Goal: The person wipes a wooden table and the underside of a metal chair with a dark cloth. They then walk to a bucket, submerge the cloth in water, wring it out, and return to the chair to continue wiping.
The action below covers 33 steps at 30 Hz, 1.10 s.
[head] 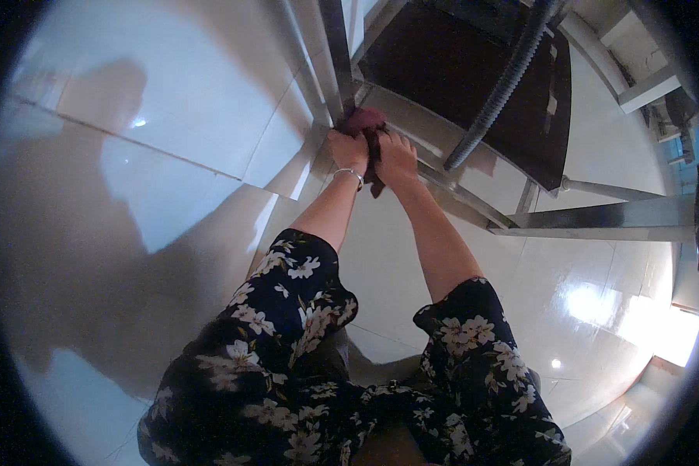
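Note:
A dark reddish cloth [366, 120] is bunched between my two hands, near the foot of a metal table leg [336, 58]. My left hand [348, 151], with a bracelet at the wrist, grips the cloth from the left side. Against its right side, my right hand [394, 156] has its fingers curled over the cloth. A dark end of the cloth hangs down between the wrists. The fingertips of both hands are partly hidden.
A ribbed grey hose [498, 99] slants down just right of my hands, in front of a dark panel [442, 64]. A metal frame rail [594, 218] extends to the right. White tiled wall [175, 116] stands at the left; pale tiles [378, 244] cover the floor.

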Each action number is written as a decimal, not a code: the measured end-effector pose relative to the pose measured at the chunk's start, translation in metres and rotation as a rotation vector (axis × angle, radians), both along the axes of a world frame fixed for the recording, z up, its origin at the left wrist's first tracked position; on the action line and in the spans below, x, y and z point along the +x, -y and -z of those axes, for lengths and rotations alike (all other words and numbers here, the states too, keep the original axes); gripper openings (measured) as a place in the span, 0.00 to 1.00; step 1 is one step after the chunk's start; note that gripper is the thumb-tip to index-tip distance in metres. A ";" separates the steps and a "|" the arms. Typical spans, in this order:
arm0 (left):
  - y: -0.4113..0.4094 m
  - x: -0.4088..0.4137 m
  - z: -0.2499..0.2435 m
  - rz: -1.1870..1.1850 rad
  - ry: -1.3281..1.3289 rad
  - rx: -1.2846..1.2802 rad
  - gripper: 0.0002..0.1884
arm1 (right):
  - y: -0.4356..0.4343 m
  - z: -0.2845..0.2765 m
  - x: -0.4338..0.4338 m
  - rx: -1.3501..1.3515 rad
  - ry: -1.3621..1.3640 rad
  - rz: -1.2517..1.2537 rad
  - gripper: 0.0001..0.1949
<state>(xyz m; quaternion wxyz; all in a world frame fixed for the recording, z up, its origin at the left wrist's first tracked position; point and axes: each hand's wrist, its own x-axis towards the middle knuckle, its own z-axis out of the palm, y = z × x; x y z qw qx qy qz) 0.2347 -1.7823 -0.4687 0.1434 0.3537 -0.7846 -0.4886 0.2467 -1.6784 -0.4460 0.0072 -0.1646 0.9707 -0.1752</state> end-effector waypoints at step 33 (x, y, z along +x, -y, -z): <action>-0.044 -0.062 0.008 0.744 0.505 -0.887 0.15 | -0.118 0.009 0.021 0.141 0.101 0.210 0.27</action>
